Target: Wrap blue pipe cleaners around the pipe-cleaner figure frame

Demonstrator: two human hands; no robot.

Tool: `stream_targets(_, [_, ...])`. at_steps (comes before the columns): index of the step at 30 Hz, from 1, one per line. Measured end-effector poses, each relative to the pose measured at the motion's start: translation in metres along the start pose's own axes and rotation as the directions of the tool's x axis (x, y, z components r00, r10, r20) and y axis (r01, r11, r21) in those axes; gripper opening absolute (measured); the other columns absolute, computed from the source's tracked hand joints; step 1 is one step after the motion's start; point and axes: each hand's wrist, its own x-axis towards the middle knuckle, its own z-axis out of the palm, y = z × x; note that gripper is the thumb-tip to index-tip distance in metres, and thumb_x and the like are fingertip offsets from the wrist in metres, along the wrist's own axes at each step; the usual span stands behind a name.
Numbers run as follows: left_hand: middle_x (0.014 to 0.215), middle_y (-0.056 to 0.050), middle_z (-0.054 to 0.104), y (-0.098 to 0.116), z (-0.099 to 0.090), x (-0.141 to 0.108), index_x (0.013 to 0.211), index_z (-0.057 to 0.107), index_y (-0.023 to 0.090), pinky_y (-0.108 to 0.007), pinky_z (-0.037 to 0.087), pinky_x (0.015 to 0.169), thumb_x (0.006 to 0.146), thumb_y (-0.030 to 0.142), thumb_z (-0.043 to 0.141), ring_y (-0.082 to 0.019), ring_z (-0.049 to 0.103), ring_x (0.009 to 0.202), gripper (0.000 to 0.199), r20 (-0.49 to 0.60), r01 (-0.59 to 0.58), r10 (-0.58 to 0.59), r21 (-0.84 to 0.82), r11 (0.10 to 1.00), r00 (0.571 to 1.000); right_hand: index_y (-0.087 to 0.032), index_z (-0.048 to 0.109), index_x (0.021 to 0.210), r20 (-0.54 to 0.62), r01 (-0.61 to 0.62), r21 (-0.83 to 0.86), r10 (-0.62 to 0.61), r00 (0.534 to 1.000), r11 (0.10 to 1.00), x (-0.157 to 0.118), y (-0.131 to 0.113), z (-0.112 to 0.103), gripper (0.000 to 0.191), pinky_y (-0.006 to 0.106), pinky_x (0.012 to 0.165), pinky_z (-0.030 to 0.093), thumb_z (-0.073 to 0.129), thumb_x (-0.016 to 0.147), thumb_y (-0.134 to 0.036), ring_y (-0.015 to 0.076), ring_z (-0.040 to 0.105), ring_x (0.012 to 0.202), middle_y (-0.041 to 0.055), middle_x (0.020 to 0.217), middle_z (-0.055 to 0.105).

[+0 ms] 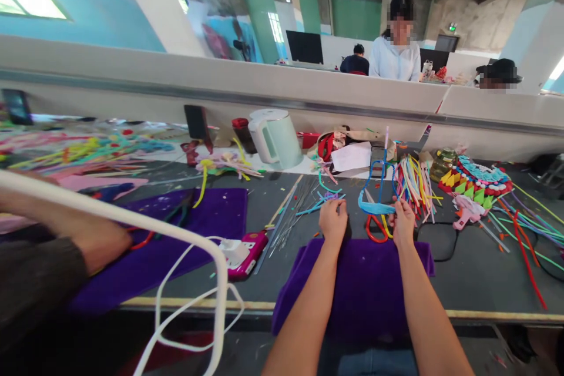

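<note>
My right hand (403, 222) pinches the right end of a light-blue band on a blue pipe-cleaner frame (375, 207), which stands up above the table. My left hand (333, 220) is to the left of the frame, apart from it, with its fingers curled together near some short blue and purple pieces (328, 197); whether it holds anything is too small to tell. Red-handled scissors (376, 229) lie between my hands. Both wrists are over a folded purple cloth (370, 282).
Behind stand a pale green kettle (277, 138) and a bundle of coloured pipe cleaners (416, 185). A pink power strip (251, 254) lies left, near a white curved bar (176, 226) and another person's arm (94, 235). A glue gun (467, 210) is right.
</note>
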Motion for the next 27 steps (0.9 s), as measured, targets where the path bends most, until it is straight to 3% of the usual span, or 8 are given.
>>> stream_targets(2, [0.081,-0.007,0.064,0.0011,0.0002,0.0035,0.079,0.068,0.019,-0.025,0.04,0.053,0.078,0.042,0.057,-0.017,0.054,0.065,0.025,0.121,0.176,-0.145,-0.305,0.936,0.982,-0.017,0.059,0.103,0.017,0.015,-0.022,-0.015,1.0,1.0,-0.0009,0.0009,0.0013,0.048,0.016,0.032,0.026,0.06,0.072,-0.054,0.0027,0.039,0.038,-0.0032,0.07,0.058])
stream_targets(4, [0.072,-0.006,0.061,0.002,0.0017,0.0045,0.081,0.068,0.015,-0.02,0.029,0.041,0.075,0.051,0.058,-0.011,0.045,0.049,0.038,0.317,0.374,-0.239,-0.488,0.789,0.918,-0.016,0.059,0.104,0.027,0.029,-0.036,-0.028,0.999,0.999,-0.0011,0.0019,0.0017,0.048,0.016,0.031,0.027,0.06,0.073,-0.054,0.0029,0.038,0.038,-0.003,0.068,0.058])
stream_targets(6, [0.063,-0.002,0.056,0.003,0.0029,0.0034,0.081,0.068,0.012,-0.017,0.022,0.037,0.07,0.052,0.065,-0.007,0.039,0.044,0.041,0.462,0.499,-0.259,-0.532,0.684,0.848,-0.016,0.059,0.105,0.033,0.032,-0.054,-0.03,0.999,0.998,-0.0011,0.0032,0.0015,0.049,0.016,0.031,0.027,0.06,0.073,-0.053,0.0031,0.039,0.038,-0.0028,0.068,0.058])
stream_targets(9, [0.052,0.003,0.048,0.0044,0.0027,0.0006,0.08,0.069,0.012,-0.015,0.024,0.037,0.064,0.041,0.075,-0.005,0.039,0.043,0.034,0.565,0.556,-0.225,-0.523,0.645,0.793,-0.015,0.059,0.105,0.035,0.024,-0.062,-0.022,0.999,0.998,-0.001,0.0056,0.0007,0.049,0.015,0.031,0.028,0.06,0.073,-0.052,0.0032,0.041,0.039,-0.0024,0.069,0.058])
stream_targets(20, [0.054,-0.001,0.059,0.0079,-0.0038,0.001,0.085,0.07,0.01,-0.017,0.042,0.041,0.065,0.03,0.075,-0.008,0.054,0.048,0.029,0.654,0.667,-0.253,-0.522,0.532,0.713,-0.015,0.061,0.103,0.057,-0.049,0.014,0.048,0.997,0.999,-0.0016,0.0058,0.0004,0.047,0.014,0.03,0.029,0.063,0.072,-0.05,0.0037,0.042,0.038,-0.0049,0.063,0.054])
stream_targets(27, [0.053,-0.001,0.059,0.0098,-0.0045,0.0023,0.086,0.069,0.009,-0.019,0.043,0.04,0.066,0.029,0.073,-0.01,0.056,0.048,0.028,0.661,0.65,-0.221,-0.521,0.554,0.717,-0.014,0.062,0.102,0.027,-0.017,-0.016,0.017,0.999,1.0,-0.0009,0.0057,-0.0004,0.048,0.015,0.03,0.028,0.064,0.071,-0.05,0.0045,0.043,0.037,-0.0059,0.057,0.053])
